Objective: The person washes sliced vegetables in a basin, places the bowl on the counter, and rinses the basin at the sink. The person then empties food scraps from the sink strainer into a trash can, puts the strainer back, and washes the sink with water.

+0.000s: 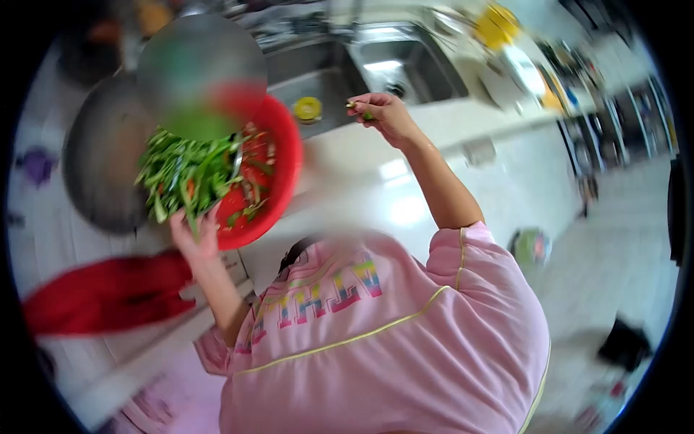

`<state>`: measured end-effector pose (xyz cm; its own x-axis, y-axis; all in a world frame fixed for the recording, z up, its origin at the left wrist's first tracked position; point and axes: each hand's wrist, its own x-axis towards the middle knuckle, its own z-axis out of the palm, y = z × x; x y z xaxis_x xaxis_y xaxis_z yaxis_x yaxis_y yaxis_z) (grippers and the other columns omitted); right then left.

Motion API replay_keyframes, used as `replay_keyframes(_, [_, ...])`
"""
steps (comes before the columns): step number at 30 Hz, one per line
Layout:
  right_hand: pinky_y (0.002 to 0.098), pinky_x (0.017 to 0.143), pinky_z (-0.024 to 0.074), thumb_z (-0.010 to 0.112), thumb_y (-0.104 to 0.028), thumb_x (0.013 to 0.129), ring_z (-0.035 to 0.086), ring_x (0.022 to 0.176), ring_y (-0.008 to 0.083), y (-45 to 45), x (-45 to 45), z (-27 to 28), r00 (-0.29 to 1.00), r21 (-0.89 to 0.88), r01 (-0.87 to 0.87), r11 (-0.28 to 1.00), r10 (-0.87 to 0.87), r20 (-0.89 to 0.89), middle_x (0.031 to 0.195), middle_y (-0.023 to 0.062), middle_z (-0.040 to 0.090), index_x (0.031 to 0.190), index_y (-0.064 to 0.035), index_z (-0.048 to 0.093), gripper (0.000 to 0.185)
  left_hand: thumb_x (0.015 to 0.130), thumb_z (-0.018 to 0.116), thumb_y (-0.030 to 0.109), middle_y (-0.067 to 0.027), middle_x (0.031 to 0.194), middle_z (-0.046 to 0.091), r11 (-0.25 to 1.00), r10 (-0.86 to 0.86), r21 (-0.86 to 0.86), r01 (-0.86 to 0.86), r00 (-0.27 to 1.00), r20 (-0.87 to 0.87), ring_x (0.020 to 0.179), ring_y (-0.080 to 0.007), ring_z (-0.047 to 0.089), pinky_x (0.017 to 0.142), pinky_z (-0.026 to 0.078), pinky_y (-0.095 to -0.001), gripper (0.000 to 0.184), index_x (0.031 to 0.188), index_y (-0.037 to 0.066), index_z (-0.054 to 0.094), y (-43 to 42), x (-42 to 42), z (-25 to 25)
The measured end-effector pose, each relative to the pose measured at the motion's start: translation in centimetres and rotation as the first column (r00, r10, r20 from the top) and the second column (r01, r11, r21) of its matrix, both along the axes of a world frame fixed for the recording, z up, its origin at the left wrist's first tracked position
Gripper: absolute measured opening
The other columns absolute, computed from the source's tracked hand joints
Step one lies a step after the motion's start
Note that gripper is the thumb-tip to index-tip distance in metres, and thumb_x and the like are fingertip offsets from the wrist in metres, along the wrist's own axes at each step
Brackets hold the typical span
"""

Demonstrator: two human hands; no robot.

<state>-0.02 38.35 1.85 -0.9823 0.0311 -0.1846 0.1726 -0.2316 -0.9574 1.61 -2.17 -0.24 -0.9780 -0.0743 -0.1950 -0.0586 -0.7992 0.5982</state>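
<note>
My left hand (pixel 196 237) is closed around the lower end of a heap of long leafy greens (pixel 184 173), with a stalk between its fingers. The greens lie at the left side of a large red basin (pixel 290 173), partly over it. Inside the basin are stem scraps and leaf bits (pixel 253 195), and a curved metal rim (pixel 238 155) shows beside the greens. My right hand (pixel 390 119), raised in front of the sink, pinches a small green stem piece (pixel 367 115). A blurred round patch hides the top of the greens and the basin's far part.
A double steel sink (pixel 347 61) is set in the pale counter (pixel 477 119), with a yellow round object (pixel 308 109) in its left bowl. A large dark wok-like pan (pixel 105 159) sits left of the basin. Red cloth (pixel 108 293) hangs at lower left. A white appliance (pixel 517 76) stands at right.
</note>
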Motion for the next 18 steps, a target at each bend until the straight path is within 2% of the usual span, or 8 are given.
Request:
replay_keyframes(4, [0.0203,0.056,0.0415,0.057,-0.011,0.080,0.052,0.064,0.0086,2.1,11.2,-0.9,0.953,-0.006,0.302,0.953,-0.302,0.027,0.078,0.0050,0.061,0.091,0.0005,0.060,0.016,0.076,0.047,0.012,-0.0141,0.129,0.035,0.988,-0.134,-0.087,0.130,0.990,-0.037,0.119,-0.0327,0.032,0.097,0.025,-0.0539,0.055,0.127,0.004,0.031,-0.5,0.6,2.0])
replay_keyframes(7, [0.0213,0.059,0.0431,0.058,-0.011,0.080,0.053,0.066,0.0095,1.8,22.3,-1.9,0.841,-0.009,0.537,0.844,-0.534,0.089,0.079,0.0060,0.061,0.091,0.0015,0.060,0.017,0.076,0.047,0.011,-0.0146,0.133,0.030,0.941,-0.339,0.007,0.339,0.941,-0.006,0.123,-0.0343,0.026,0.100,0.021,-0.0543,0.058,0.130,0.004,0.027,-0.5,2.1,3.4])
replay_keyframes(8, [0.0212,0.058,0.0430,0.058,-0.010,0.079,0.053,0.066,0.0101,0.9,25.6,-1.9,0.765,0.027,0.630,0.776,-0.626,0.151,0.080,0.0065,0.061,0.092,0.0017,0.060,0.018,0.076,0.048,0.011,-0.0147,0.133,0.030,0.880,-0.468,0.077,0.469,0.883,-0.031,0.123,-0.0344,0.026,0.100,0.022,-0.0541,0.057,0.130,0.004,0.028,-0.6,2.3,3.5])
replay_keyframes(10, [0.0214,0.058,0.0428,0.058,-0.010,0.078,0.054,0.066,0.0103,-1.2,32.3,-2.0,0.632,0.101,0.755,0.648,-0.760,0.148,0.080,0.0065,0.061,0.092,0.0010,0.060,0.018,0.077,0.050,0.011,-0.0150,0.133,0.029,0.708,-0.661,0.231,0.668,0.741,-0.115,0.123,-0.0345,0.026,0.099,0.025,-0.0538,0.056,0.129,0.004,0.030,-1.9,2.0,3.6])
replay_keyframes(13, [0.0207,0.057,0.0418,0.058,-0.011,0.079,0.053,0.065,0.0099,-5.7,40.2,-2.8,0.415,0.212,0.875,0.435,-0.900,0.133,0.079,0.0061,0.061,0.092,-0.0005,0.061,0.018,0.078,0.049,0.011,-0.0165,0.135,0.026,0.594,-0.746,0.275,0.756,0.646,-0.163,0.124,-0.0367,0.023,0.101,0.021,-0.0532,0.058,0.130,0.002,0.025,-5.0,-0.9,1.2])
replay_keyframes(16, [0.0203,0.055,0.0414,0.057,-0.011,0.080,0.053,0.063,0.0096,-9.4,46.9,-2.4,0.167,0.277,0.942,0.190,-0.980,0.104,0.077,0.0054,0.061,0.092,-0.0014,0.061,0.016,0.078,0.050,0.011,-0.0181,0.133,0.029,0.530,-0.802,0.282,0.800,0.581,-0.141,0.123,-0.0375,0.024,0.100,0.024,-0.0526,0.058,0.130,0.002,0.026,-5.6,-1.9,1.5])
replay_keyframes(18, [0.0202,0.051,0.0412,0.056,-0.009,0.080,0.054,0.059,0.0093,-9.8,47.7,-2.5,0.002,0.262,0.965,0.021,-0.997,0.074,0.073,0.0043,0.060,0.090,-0.0010,0.060,0.013,0.077,0.051,0.010,-0.0186,0.132,0.031,0.483,-0.835,0.258,0.837,0.529,-0.152,0.122,-0.0378,0.027,0.099,0.026,-0.0527,0.058,0.129,0.001,0.027,-3.9,-5.4,1.7])
